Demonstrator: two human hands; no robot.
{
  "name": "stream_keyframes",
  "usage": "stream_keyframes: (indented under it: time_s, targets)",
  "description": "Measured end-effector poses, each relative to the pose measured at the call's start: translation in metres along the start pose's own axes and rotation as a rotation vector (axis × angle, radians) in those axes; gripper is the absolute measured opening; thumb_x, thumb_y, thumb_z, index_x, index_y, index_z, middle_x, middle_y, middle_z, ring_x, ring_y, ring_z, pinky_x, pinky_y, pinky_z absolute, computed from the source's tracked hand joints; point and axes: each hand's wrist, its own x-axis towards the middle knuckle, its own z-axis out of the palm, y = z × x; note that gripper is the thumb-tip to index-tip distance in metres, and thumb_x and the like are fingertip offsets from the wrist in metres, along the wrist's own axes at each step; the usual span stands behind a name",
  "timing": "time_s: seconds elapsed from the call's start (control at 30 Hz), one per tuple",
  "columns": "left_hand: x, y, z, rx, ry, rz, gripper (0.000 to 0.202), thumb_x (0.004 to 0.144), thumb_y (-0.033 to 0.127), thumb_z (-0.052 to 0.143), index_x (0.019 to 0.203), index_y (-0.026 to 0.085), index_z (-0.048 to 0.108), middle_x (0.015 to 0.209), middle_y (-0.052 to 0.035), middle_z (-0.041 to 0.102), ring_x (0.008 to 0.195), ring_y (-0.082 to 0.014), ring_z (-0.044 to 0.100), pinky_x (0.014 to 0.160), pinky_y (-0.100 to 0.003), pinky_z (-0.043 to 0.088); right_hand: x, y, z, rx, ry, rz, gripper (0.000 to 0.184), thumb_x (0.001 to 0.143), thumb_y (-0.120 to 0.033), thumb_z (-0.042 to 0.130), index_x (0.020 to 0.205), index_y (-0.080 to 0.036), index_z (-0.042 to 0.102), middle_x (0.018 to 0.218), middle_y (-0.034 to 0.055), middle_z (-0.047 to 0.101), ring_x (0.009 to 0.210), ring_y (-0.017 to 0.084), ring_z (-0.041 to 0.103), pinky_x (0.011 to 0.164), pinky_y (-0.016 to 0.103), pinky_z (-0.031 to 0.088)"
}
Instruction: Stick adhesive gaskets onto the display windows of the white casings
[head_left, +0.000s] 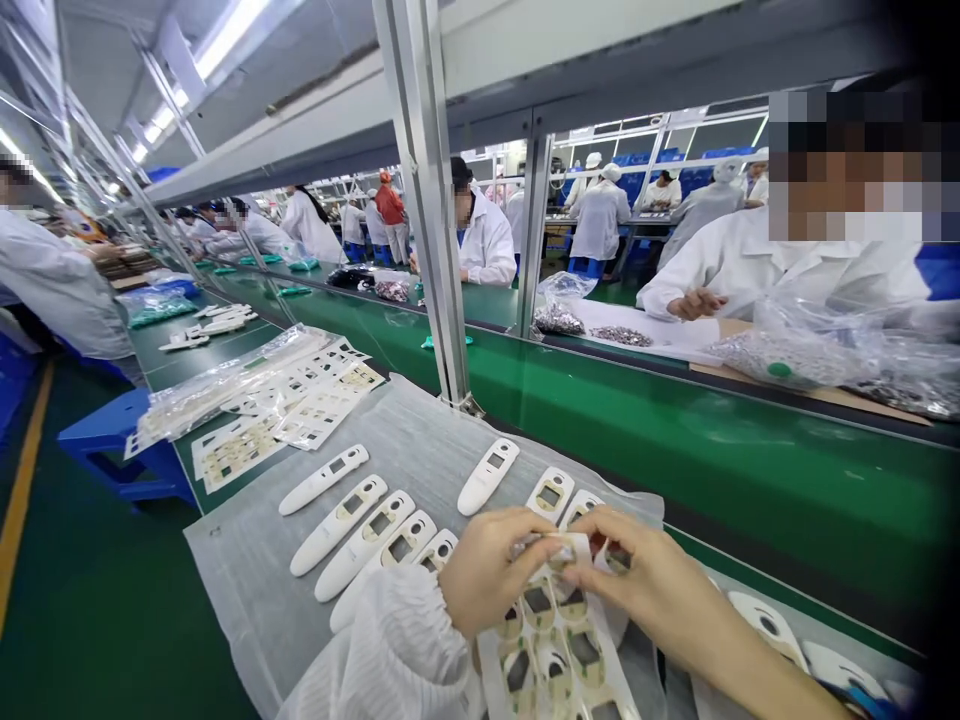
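Observation:
Both hands meet at the top end of a sheet of die-cut adhesive stickers point(517, 672), white with yellowish frames and cut-out windows. My left hand point(491, 568), in a white sleeve, pinches at the sheet's upper edge with thumb and forefinger. Just beside it, my right hand point(649, 575) pinches the same end; the exact piece between the fingertips is partly hidden. White handheld device shells point(351, 512), each with a window and a round hole, lie in a row to the left. One more shell point(487, 477) lies above my hands, and others sit partly behind them.
A grey protective sheet point(247, 570) covers the bench. More sticker sheets point(322, 405) are piled at the left. A green conveyor belt point(600, 405) runs behind a metal post point(431, 200). Across it, a co-worker point(750, 270) sits behind plastic bags of small parts point(795, 345).

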Motion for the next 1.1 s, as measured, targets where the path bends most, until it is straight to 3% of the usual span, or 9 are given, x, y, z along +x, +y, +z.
stream_keyframes:
  time_s: [0.1,0.3,0.47,0.67,0.83,1.0,1.1]
  targets:
    - [0.001,-0.002,0.001,-0.06,-0.007,-0.088,0.02,0.088,0.029,0.053,0.084,0.017,0.069,0.076,-0.0021,0.068,0.068,-0.0142,0.058,0.065,-0.024,0.044,0.003,0.0,-0.003,0.037,0.003,-0.039,0.015,0.084,-0.035,0.058,0.096,-0.028,0.059,0.096,0.0003,0.063,0.09,0.019,0.058,0.078,0.031,0.046]
    - [0.003,-0.004,0.0,-0.346,-0.1,-0.211,0.028,0.087,0.036,0.052,0.084,0.013,0.068,0.068,-0.0016,0.061,0.065,-0.0132,0.052,0.062,-0.023,0.04,0.009,-0.007,-0.009,-0.075,-0.052,-0.114,0.017,0.091,-0.033,0.048,0.081,-0.025,0.06,0.083,0.001,0.063,0.079,0.019,0.059,0.069,0.032,0.045]
    - [0.005,-0.004,0.001,-0.428,-0.093,-0.276,0.029,0.086,0.036,0.051,0.079,0.012,0.065,0.061,0.001,0.052,0.06,-0.0113,0.045,0.059,-0.023,0.035,0.012,-0.003,-0.005,-0.25,0.059,-0.228,0.009,0.089,-0.025,0.053,0.081,-0.024,0.056,0.085,0.0006,0.062,0.081,0.019,0.058,0.069,0.031,0.044]
    - [0.008,-0.008,0.003,-0.445,-0.067,-0.325,0.029,0.084,0.034,0.048,0.068,0.013,0.059,0.057,0.0015,0.048,0.057,-0.0116,0.044,0.057,-0.024,0.034,0.009,0.005,0.007,-0.525,0.255,-0.544,0.015,0.09,-0.012,0.048,0.086,-0.02,0.059,0.093,0.0034,0.061,0.084,0.019,0.053,0.073,0.034,0.039]
    - [0.01,-0.017,0.005,-0.495,-0.072,-0.363,0.033,0.083,0.037,0.048,0.061,0.014,0.055,0.053,0.0006,0.048,0.054,-0.0122,0.045,0.056,-0.025,0.035,0.007,0.013,0.018,-0.579,0.369,-0.74,0.015,0.089,-0.008,0.047,0.092,-0.015,0.061,0.093,0.0057,0.063,0.086,0.021,0.052,0.076,0.037,0.038]
    - [0.01,-0.018,0.004,-0.521,-0.055,-0.373,0.03,0.083,0.037,0.051,0.067,0.012,0.06,0.055,0.0002,0.049,0.055,-0.0123,0.045,0.055,-0.025,0.034,0.005,0.015,0.019,-0.503,0.426,-0.742,0.014,0.088,-0.008,0.05,0.094,-0.017,0.06,0.093,0.0055,0.065,0.083,0.019,0.055,0.075,0.036,0.04]
    - [0.009,-0.013,0.002,-0.524,-0.047,-0.366,0.03,0.083,0.036,0.052,0.068,0.012,0.062,0.057,-0.0005,0.05,0.056,-0.0122,0.044,0.056,-0.025,0.034,0.006,0.012,0.017,-0.363,0.452,-0.599,0.013,0.089,-0.02,0.055,0.101,-0.019,0.06,0.097,0.0072,0.063,0.089,0.021,0.056,0.076,0.036,0.042]
